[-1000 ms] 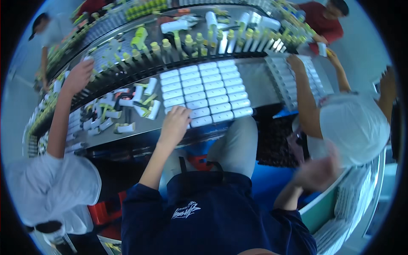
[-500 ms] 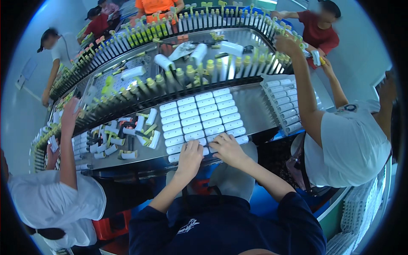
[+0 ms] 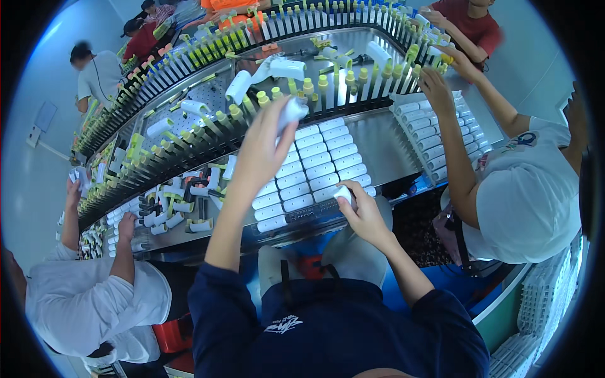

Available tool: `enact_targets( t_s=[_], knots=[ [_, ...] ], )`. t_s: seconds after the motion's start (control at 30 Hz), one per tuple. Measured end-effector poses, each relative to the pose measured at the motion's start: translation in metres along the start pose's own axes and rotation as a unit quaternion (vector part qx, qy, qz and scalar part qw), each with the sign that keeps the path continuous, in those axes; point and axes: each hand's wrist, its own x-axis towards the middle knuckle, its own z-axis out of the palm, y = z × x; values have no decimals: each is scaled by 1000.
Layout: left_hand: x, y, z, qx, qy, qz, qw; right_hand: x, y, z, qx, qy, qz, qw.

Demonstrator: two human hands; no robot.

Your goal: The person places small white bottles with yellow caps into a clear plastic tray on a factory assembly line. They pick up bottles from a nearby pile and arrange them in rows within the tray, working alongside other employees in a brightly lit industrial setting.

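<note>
Metal worktable (image 3: 381, 142): largest item, spans the area ahead of the wearer. Along its far side, a curved row of dark upright holders with yellow-green tops (image 3: 236, 112), standing between the near surface and the loose parts behind. Co-worker in white (image 3: 529, 198) at right, forearms over that end; second co-worker in white (image 3: 97, 293) at left.

Block of white cylinders (image 3: 320, 171) laid side by side in columns, directly in front of the wearer; left forearm hides part of its left side. To its right, apart, a pale tray (image 3: 399, 101) of similar cylinders. To its left, a loose pile of white, yellow-green and black parts (image 3: 183, 206).

Left hand (image 3: 268, 142): raised above the block, thumb and fingers closed around a white cylinder (image 3: 293, 112), near the holder tops; contact with them cannot be told. Right hand (image 3: 364, 216): at the block's near right corner, thumb and forefinger pinching a white piece (image 3: 343, 194), one end exposed.
</note>
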Motion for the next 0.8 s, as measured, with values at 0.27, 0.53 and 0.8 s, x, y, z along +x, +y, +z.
enact_targets(
  t_s=[0.27,0.53,0.8],
  knots=[
    [133,-91,24,156,-93,236,955,-33,14,-16,-18,12,-25,999],
    [109,-118,39,168,-149,141,964,-34,45,-40,135,94,-17,986],
    [53,-128,31,325,72,-3,943,109,-9,-60,130,185,-68,972]
  ],
)
